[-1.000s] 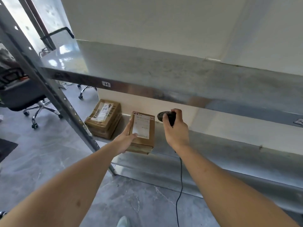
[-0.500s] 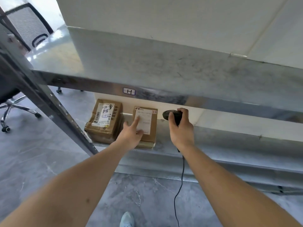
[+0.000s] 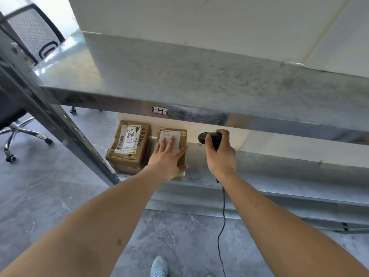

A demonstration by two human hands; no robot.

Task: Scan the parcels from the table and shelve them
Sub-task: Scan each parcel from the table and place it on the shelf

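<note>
My left hand (image 3: 166, 156) lies flat on the small parcel (image 3: 173, 144), fingers straight and spread across its white label, so that grip is apart and pressing rather than clamped. The small parcel sits on the lower shelf (image 3: 259, 166) of the metal rack, near the front edge, with a red-edged tag reading 2-2 at each top corner. Just beside it on the left stands a larger parcel (image 3: 128, 148), brown and taped, with a white shipping label and barcode facing up; the 2 boxes are close, though I cannot tell whether they touch.

My right hand (image 3: 219, 154) is clamped around the black scanner (image 3: 209, 137), fingers curled over its handle and thumb along the near side, its head pointing toward the small parcel. The scanner hovers above the lower shelf, just to the right of the small parcel and apart from it. Its black cable (image 3: 222, 216) hangs down from below my wrist toward the grey floor (image 3: 50, 196).

The upper shelf (image 3: 199, 76) runs above, with a small sticker marked H (image 3: 160, 110) on its front lip. An office chair (image 3: 20, 120) stands at the far left, and the toe of a light blue shoe (image 3: 158, 266) shows at the bottom.
</note>
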